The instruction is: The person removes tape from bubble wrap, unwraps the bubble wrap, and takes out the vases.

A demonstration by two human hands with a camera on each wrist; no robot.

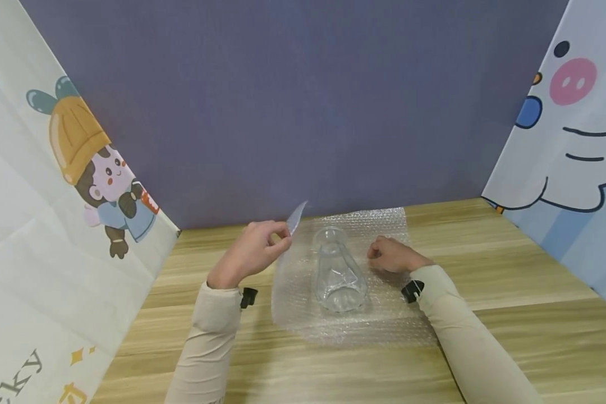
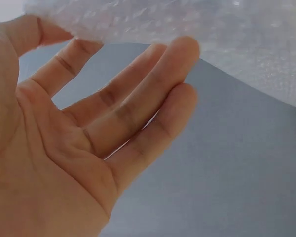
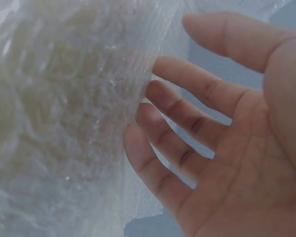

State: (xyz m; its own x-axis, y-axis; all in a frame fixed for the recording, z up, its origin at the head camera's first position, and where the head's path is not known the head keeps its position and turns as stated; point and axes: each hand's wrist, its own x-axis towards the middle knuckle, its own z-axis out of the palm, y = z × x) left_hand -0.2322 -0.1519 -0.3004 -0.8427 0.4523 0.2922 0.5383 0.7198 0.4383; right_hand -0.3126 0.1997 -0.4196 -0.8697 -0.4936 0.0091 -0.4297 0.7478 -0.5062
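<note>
Clear glass vessel (image 1: 340, 275), on bubble wrap (image 1: 294, 297), left hand (image 1: 252, 252), grip pinching raised wrap edge, right hand (image 1: 394, 256), grip loose, wood-grain counter (image 1: 485, 252).

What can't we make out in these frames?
- Thumb and index tips of the left hand: left wrist view, hidden by the bubble wrap.
- Whether the right hand touches the wrap: right wrist view, blurred at the fingertips.
- Fine markings, if any, on the glass vessel: head view, too small, with glare.
- Start of the lettering: head view, cut off by the left edge.
</note>
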